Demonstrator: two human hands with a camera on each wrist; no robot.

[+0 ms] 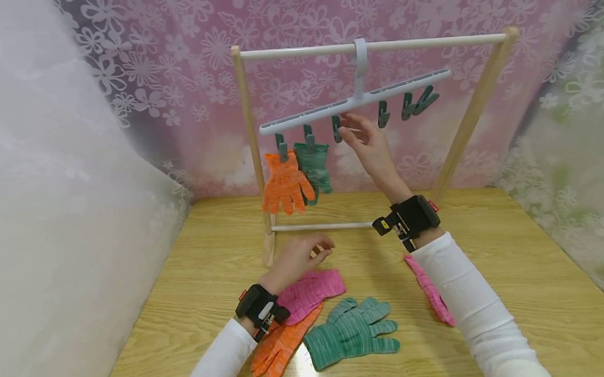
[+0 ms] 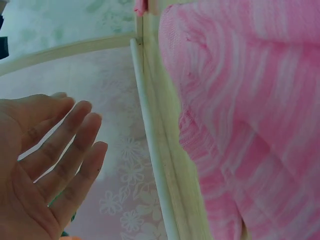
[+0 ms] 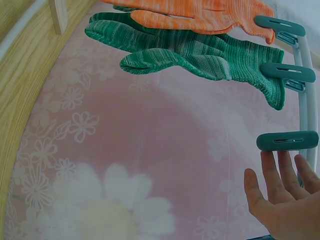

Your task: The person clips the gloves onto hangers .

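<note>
The right hand point(image 1: 372, 147), fingers parted, is at the green clip point(image 1: 336, 130) toward its ten o'clock, where a light touch should steady the tilted hanger point(image 1: 355, 103); the loosely bent left hand point(image 1: 298, 257) has the pink glove point(image 1: 318, 290) at five o'clock.

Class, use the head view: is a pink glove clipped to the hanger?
No, the clips hold only one orange glove and one green glove, while the pink gloves lie on the table.
</note>
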